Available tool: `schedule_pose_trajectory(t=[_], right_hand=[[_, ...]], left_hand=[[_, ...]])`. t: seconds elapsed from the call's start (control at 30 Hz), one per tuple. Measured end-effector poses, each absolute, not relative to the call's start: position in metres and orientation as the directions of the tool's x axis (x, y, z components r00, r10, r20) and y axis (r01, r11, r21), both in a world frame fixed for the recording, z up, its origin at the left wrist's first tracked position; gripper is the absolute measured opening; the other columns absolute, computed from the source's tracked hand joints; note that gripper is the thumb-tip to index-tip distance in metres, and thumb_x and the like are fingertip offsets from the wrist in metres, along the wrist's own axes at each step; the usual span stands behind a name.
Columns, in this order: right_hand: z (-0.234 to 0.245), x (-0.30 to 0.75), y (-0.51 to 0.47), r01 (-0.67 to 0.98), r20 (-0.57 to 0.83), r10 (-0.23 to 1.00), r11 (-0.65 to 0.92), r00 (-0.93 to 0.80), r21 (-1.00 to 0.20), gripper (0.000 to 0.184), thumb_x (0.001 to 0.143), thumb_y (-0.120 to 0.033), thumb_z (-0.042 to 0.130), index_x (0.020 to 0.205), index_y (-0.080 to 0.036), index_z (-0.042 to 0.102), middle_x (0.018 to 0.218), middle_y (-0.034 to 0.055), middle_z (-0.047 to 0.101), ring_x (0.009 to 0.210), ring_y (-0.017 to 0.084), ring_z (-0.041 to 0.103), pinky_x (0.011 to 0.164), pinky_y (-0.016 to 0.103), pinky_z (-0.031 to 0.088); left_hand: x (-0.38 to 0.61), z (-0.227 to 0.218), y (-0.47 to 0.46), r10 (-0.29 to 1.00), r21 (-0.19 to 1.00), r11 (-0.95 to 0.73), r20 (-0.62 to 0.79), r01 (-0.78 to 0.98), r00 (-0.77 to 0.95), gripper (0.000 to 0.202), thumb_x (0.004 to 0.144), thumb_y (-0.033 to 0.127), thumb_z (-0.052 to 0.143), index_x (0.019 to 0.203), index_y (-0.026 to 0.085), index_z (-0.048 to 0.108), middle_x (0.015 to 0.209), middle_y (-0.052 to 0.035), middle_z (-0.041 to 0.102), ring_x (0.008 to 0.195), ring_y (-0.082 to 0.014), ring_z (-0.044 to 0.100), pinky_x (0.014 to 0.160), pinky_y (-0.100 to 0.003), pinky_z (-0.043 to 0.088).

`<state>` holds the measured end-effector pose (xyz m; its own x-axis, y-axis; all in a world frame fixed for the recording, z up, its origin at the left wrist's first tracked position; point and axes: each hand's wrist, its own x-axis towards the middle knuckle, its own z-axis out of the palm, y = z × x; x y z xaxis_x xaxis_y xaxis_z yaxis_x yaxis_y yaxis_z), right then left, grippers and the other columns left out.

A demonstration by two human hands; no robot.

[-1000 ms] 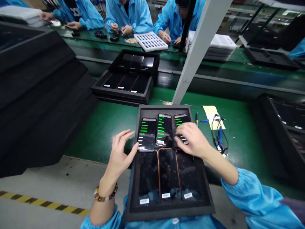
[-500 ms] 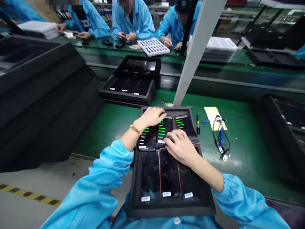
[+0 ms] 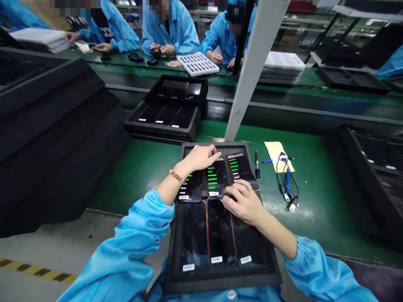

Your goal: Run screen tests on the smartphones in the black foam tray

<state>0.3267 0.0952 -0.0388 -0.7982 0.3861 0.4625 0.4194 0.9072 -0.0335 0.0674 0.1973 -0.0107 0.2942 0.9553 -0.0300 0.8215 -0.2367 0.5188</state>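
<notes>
A black foam tray [image 3: 220, 283] in front of me holds two rows of smartphones. In the far row, the left phone [image 3: 190, 191], the middle phone [image 3: 215, 180] and the right phone [image 3: 239, 165] are lit, with green lines of text. My left hand [image 3: 201, 158], fingers loosely bent and apart, reaches across the left phone to the top of the middle one, hiding both top ends. My right hand [image 3: 244, 202] hovers by the lower right corner of the middle phone, fingers curled and spread. The near row has dark-screened phones [image 3: 194, 235] with white labels.
Stacked black trays of phones [image 3: 170, 113] stand beyond on the green bench. To the right lie a marker [image 3: 257, 164], a yellow paper [image 3: 275, 151] and a cable [image 3: 294, 184]. A grey post [image 3: 242, 100] rises behind the tray. Co-workers in blue [image 3: 171, 29] sit opposite.
My right hand has drawn back from the lower part of the middle phone, toward me. My left hand stays near that phone's top. The whole view has shifted slightly.
</notes>
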Motion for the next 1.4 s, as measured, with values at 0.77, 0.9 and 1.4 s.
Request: schedule_pose_trajectory(t=[0.77, 0.9, 1.4], right_hand=[[-0.008, 0.328, 0.098, 0.508, 0.153, 0.653, 0.695, -0.741, -0.508, 0.034, 0.108, -0.020, 0.045, 0.139, -0.024, 0.060, 0.142, 0.0091, 0.073, 0.149, 0.031, 0.050, 0.120, 0.058, 0.033], [-0.010, 0.319, 0.108, 0.573, 0.124, 0.706, 0.653, -0.697, -0.496, 0.032, 0.108, -0.022, 0.046, 0.136, -0.024, 0.062, 0.141, 0.0094, 0.073, 0.148, 0.034, 0.050, 0.119, 0.061, 0.033], [-0.006, 0.320, 0.103, 0.534, 0.117, 0.687, 0.650, -0.717, -0.541, 0.035, 0.107, -0.019, 0.044, 0.137, -0.025, 0.062, 0.142, 0.0074, 0.073, 0.150, 0.031, 0.049, 0.122, 0.060, 0.028]], left_hand=[[-0.009, -0.044, 0.049, 0.959, 0.650, -0.135, 0.275, 0.748, -0.066, 0.035, 0.112, 0.037, 0.045, 0.122, 0.027, 0.077, 0.147, -0.0087, 0.064, 0.142, -0.0289, 0.053, 0.123, -0.054, 0.042], [-0.012, -0.047, 0.039, 0.958, 0.642, -0.118, 0.275, 0.758, -0.083, 0.038, 0.112, 0.036, 0.043, 0.123, 0.027, 0.078, 0.149, -0.0090, 0.063, 0.142, -0.0298, 0.052, 0.123, -0.056, 0.041], [-0.009, -0.049, 0.029, 0.931, 0.628, -0.217, 0.364, 0.747, -0.036, 0.035, 0.111, 0.032, 0.047, 0.122, 0.026, 0.079, 0.149, -0.0094, 0.062, 0.140, -0.0307, 0.052, 0.121, -0.056, 0.041]])
